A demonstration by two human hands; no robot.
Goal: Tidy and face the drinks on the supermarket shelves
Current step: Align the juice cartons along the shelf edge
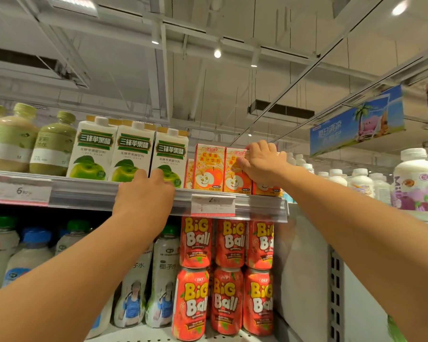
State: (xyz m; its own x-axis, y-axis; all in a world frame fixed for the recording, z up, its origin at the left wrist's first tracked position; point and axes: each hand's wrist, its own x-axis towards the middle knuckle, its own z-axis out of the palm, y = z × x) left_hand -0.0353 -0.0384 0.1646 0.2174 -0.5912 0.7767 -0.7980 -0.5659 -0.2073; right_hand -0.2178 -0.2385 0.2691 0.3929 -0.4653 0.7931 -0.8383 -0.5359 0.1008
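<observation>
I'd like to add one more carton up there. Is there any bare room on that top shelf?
Hardly. The top shelf is packed edge to edge: green bottles, apple vinegar cartons, then orange apple juice cartons. The only slack is a narrow recess between those two carton kinds, where one orange carton sits further back.

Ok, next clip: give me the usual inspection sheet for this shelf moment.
Surface: top shelf with a clear price rail and two price tags; a lower shelf beneath it.
Job's things: white apple vinegar cartons in a row, labels forward; orange apple juice boxes beside them at the shelf's right end.
Clutter: nothing seen.
Hands: left hand rests at the shelf edge in front of the cartons, its fingers hidden; right hand grips a juice box at the end of the row.
Cables: nothing seen.
Surroundings: green bottles at the far left; Big Ball cans stacked two high below; white bottles on the next shelving; a blue hanging banner.
</observation>
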